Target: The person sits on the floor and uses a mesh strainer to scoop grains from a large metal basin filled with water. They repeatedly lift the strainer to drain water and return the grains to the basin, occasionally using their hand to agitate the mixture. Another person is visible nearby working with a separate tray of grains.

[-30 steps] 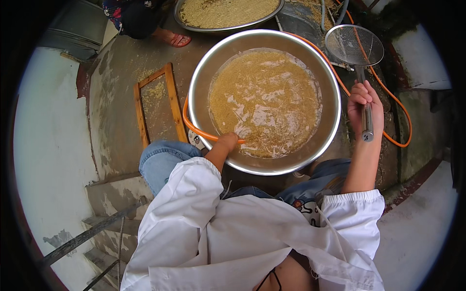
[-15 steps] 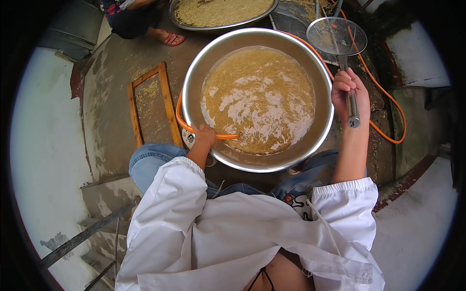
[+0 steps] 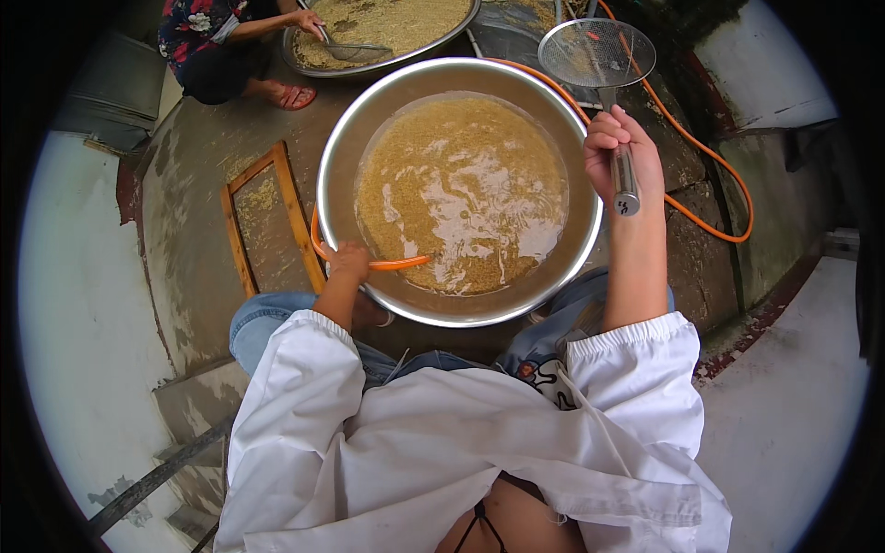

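1. In the head view, the only one you have, the big steel basin (image 3: 339, 175) sits on the floor (image 3: 189, 240) in front of your knees; take it as your landmark.
2. Inside the basin, you have tan, grain-like material (image 3: 396, 184) lying under water, with white glare across the surface.
3. Your left hand (image 3: 348, 263) is at the basin's near-left rim, its grip wrapped around the orange hose (image 3: 399, 264) close to the end. The hose comes over the basin's left rim and its tip points inward (you can't tell whether the tip touches the water).
4. Your right hand (image 3: 627, 152) is raised by the basin's right rim, its grip closed round the handle of the round mesh strainer (image 3: 597, 55). The mesh points away from you, beyond the basin's far-right rim, and the handle's butt faces you.
5. Beyond the basin's far-left rim, you see a second basin (image 3: 406, 58) of tan material. At its left, another person's hand (image 3: 306, 22) holds a metal ladle (image 3: 359, 52) over that material; a foot in a red sandal (image 3: 297, 98) rests nearby.
6. To the left of your basin, a wooden frame (image 3: 296, 212) lies on the floor. To its right, you have an orange loop of hose.
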`<act>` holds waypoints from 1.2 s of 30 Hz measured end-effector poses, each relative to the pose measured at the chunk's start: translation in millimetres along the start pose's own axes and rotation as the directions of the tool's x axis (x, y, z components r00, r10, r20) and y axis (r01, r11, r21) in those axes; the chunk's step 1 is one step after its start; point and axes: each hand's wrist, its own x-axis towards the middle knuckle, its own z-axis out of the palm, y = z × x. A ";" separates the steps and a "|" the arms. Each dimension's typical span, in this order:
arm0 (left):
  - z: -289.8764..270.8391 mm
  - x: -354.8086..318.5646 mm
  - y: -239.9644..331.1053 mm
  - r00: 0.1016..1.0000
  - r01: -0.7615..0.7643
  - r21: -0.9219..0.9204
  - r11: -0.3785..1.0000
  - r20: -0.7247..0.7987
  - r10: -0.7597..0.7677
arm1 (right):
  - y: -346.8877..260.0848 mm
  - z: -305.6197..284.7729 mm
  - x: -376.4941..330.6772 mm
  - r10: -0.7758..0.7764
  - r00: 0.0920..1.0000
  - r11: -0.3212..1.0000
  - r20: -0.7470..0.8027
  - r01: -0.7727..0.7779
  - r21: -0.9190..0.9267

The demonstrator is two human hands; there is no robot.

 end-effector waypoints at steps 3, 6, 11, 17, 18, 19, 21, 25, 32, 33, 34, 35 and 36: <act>-19.7 -10.5 12.8 0.997 -0.040 -0.087 0.995 -0.064 0.034 | -2.6 1.1 -5.6 -0.013 1.000 1.000 -0.011 0.013 -0.003; -31.1 -4.0 34.1 0.957 -0.143 -0.275 0.951 -0.285 0.061 | -8.3 -2.2 -16.9 -0.002 1.000 1.000 -0.011 0.003 0.023; -65.4 35.2 101.0 0.834 -0.409 -0.410 0.815 -0.530 0.152 | -18.8 -4.8 -66.4 -0.042 0.999 0.999 -0.028 0.042 -0.001; -107.9 89.4 210.1 0.698 -0.605 -0.272 0.748 -0.633 0.334 | -35.7 2.8 -116.4 -0.231 0.963 0.970 -0.136 0.238 0.036; -113.7 97.0 224.0 0.677 -0.618 -0.241 0.749 -0.647 0.350 | -42.0 2.9 -120.3 -0.245 0.961 0.963 -0.131 0.256 0.082; -119.7 104.0 236.2 0.683 -0.618 -0.244 0.747 -0.638 0.356 | -46.9 3.7 -124.7 -0.263 0.955 0.951 -0.136 0.281 0.128; -128.6 121.2 260.0 0.698 -0.605 -0.187 0.774 -0.592 0.403 | -56.7 5.2 -125.2 -0.315 0.936 0.918 -0.155 0.342 0.201; -131.4 148.4 300.2 0.712 -0.590 -0.084 0.803 -0.524 0.468 | -78.6 -7.0 -123.3 -0.406 0.889 0.862 -0.213 0.450 0.232; -115.4 183.5 323.4 0.729 -0.562 0.015 0.827 -0.463 0.504 | -100.3 -14.2 -112.5 -0.428 0.841 0.825 -0.330 0.513 0.236; -114.2 185.9 324.2 0.743 -0.547 0.041 0.836 -0.436 0.508 | -101.6 -15.6 -111.3 -0.423 0.845 0.829 -0.326 0.506 0.238; -112.7 188.2 323.5 0.733 -0.553 0.042 0.832 -0.450 0.510 | -102.3 -16.0 -110.6 -0.417 0.851 0.833 -0.320 0.498 0.240; -110.8 190.1 322.2 0.723 -0.559 0.042 0.828 -0.464 0.512 | -102.4 -15.6 -109.8 -0.415 0.850 0.832 -0.325 0.499 0.242; -108.6 191.5 321.0 0.713 -0.565 0.042 0.824 -0.477 0.513 | -101.9 -14.9 -109.2 -0.413 0.849 0.831 -0.330 0.500 0.243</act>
